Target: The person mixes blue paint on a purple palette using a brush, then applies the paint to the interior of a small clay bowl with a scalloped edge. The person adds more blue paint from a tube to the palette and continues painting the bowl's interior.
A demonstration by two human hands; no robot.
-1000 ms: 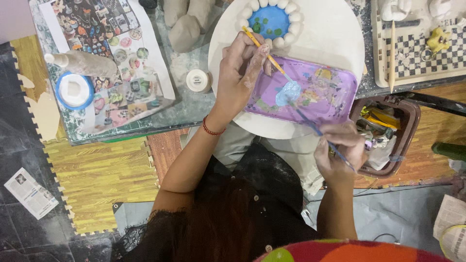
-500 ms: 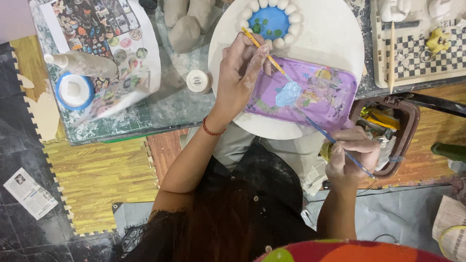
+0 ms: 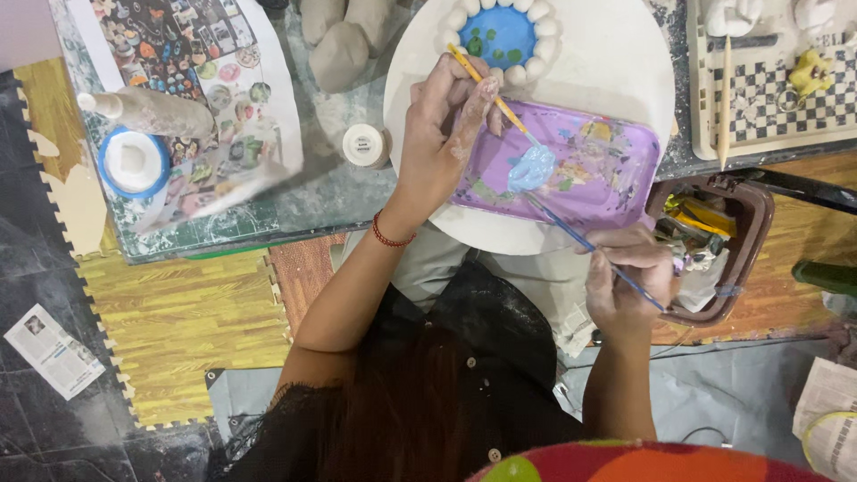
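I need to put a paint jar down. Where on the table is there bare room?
Bare glass lies between the printed sheet and the round white board, around the small white jar. The board's right part is bare. The purple palette is crowded.

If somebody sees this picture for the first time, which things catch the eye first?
The purple palette with a pale blue paint blob sits at centre on the round white board. Both hands hold brushes over it: the left hand a yellow brush, the right hand a blue brush.
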